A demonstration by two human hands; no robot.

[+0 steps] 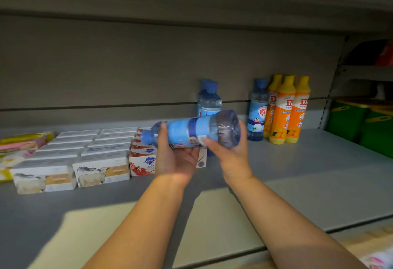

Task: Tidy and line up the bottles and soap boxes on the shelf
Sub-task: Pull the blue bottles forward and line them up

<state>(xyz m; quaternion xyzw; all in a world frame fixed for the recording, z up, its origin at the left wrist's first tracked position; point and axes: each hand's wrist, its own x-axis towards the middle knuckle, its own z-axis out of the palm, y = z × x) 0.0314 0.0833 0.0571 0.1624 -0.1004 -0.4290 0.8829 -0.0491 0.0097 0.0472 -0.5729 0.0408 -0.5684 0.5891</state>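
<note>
The grey shelf is carrying rows of soap boxes at left and three orange bottles at rear right. A blue bottle is lying sideways above the shelf, cap pointing left. The left hand is gripping its middle from below; the right hand is gripping its base end.

Blue bottle held sideways above grey shelf, left hand beneath, right hand gripping its base, soap boxes in rows at left, orange bottles upright at back right
</note>
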